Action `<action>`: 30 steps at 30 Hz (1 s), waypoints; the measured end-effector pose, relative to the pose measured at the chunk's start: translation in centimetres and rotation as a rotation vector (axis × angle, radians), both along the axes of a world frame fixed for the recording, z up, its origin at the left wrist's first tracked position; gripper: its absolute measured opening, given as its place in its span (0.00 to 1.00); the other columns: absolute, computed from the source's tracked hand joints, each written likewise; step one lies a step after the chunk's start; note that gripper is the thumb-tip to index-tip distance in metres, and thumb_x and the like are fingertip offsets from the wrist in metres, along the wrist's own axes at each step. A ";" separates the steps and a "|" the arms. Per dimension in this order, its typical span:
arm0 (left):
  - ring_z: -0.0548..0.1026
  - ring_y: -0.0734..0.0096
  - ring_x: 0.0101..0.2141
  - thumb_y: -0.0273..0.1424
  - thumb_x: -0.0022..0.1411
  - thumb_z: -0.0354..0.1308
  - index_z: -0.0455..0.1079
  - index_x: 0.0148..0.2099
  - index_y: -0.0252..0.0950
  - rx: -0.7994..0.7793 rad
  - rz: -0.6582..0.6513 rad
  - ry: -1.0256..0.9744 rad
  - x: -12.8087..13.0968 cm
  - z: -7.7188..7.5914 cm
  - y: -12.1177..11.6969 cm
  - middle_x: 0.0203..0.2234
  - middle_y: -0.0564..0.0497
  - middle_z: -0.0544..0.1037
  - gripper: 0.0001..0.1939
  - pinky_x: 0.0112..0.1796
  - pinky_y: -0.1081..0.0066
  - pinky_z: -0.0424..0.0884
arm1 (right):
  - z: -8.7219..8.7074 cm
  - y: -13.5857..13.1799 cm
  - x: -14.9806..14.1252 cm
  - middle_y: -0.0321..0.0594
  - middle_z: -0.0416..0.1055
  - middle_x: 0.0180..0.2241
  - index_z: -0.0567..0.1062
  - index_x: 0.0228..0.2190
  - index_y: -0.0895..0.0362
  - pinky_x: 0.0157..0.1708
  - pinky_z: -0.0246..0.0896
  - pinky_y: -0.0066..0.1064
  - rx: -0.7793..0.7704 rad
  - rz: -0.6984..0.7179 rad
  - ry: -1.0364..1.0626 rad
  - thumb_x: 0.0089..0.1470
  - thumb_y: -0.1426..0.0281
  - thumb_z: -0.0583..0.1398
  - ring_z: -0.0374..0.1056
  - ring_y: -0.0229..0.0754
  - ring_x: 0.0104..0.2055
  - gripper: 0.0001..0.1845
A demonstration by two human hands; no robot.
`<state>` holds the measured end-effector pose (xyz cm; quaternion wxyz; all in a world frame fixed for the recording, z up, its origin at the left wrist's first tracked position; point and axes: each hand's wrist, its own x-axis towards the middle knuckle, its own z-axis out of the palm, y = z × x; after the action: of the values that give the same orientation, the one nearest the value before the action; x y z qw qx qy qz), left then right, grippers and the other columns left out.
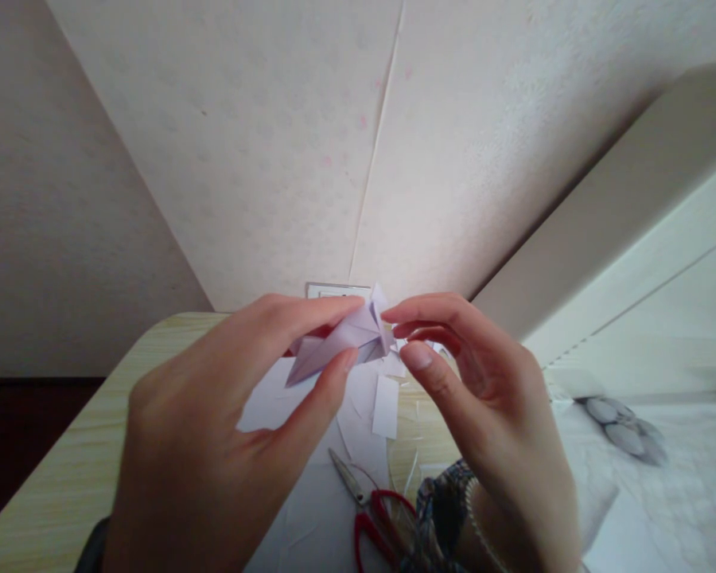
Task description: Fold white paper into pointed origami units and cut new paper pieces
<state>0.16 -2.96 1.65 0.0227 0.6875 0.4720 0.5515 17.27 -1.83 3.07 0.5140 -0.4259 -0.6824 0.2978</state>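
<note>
My left hand (227,422) pinches a folded piece of pale lilac paper (340,342) between thumb and fingers, held up above the wooden table (65,477). My right hand (489,406) is at the paper's right tip, its forefinger and thumb closed on that end. The fold has several pointed flaps. Below the hands lie white paper sheets (268,402) and cut paper strips (385,406).
Red-handled scissors (367,509) lie on the paper near the table's front, blades pointing up-left. A patterned sleeve (438,509) covers my right wrist. A wall rises behind the table; a bed with a grey-patterned white cover (644,469) lies at the right.
</note>
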 end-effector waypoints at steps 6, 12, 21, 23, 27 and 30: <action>0.79 0.73 0.35 0.29 0.63 0.61 0.76 0.48 0.49 0.000 0.059 0.078 0.2 0.1 -0.1 0.38 0.63 0.82 0.13 0.42 0.72 0.76 | 0.1 0.2 -0.4 0.33 0.77 0.38 0.77 0.37 0.54 0.43 0.64 0.32 -0.007 0.001 -0.045 0.56 0.69 0.65 0.71 0.37 0.42 0.05; 0.81 0.65 0.36 0.32 0.65 0.56 0.76 0.48 0.51 -0.034 0.097 0.097 0.2 0.2 -0.3 0.36 0.59 0.83 0.12 0.42 0.64 0.79 | 0.1 0.1 -0.4 0.31 0.77 0.37 0.77 0.37 0.54 0.44 0.64 0.29 0.012 0.000 -0.037 0.56 0.71 0.66 0.70 0.35 0.42 0.05; 0.80 0.73 0.38 0.28 0.66 0.55 0.75 0.48 0.47 0.007 0.080 0.133 0.3 0.4 -0.4 0.39 0.60 0.83 0.12 0.42 0.72 0.75 | 0.0 0.2 -0.6 0.33 0.78 0.37 0.79 0.36 0.55 0.42 0.64 0.31 -0.006 -0.017 -0.018 0.57 0.70 0.65 0.71 0.37 0.40 0.04; 0.80 0.73 0.39 0.28 0.66 0.56 0.75 0.48 0.46 0.021 0.064 0.139 0.4 0.5 -0.4 0.38 0.60 0.83 0.11 0.43 0.73 0.74 | 0.1 0.3 -0.5 0.33 0.79 0.37 0.79 0.35 0.55 0.41 0.64 0.31 -0.012 -0.022 -0.021 0.56 0.71 0.64 0.71 0.37 0.40 0.03; 0.81 0.72 0.40 0.26 0.65 0.58 0.76 0.48 0.44 0.038 0.042 0.155 0.5 0.6 -0.3 0.39 0.60 0.83 0.12 0.44 0.73 0.74 | 0.2 0.3 -0.5 0.34 0.79 0.36 0.78 0.34 0.55 0.41 0.64 0.31 -0.018 -0.030 -0.036 0.55 0.73 0.64 0.71 0.37 0.39 0.03; 0.81 0.72 0.40 0.25 0.64 0.59 0.76 0.47 0.44 0.052 0.056 0.168 0.6 0.6 -0.3 0.39 0.60 0.84 0.12 0.42 0.72 0.75 | 0.2 0.3 -0.6 0.35 0.79 0.36 0.79 0.35 0.56 0.41 0.64 0.32 -0.038 -0.023 -0.045 0.54 0.74 0.63 0.72 0.38 0.39 0.05</action>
<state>0.75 -3.29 2.25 -0.0502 0.7183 0.4766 0.5043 16.70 -1.48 3.25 0.4938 -0.4499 -0.6832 0.2951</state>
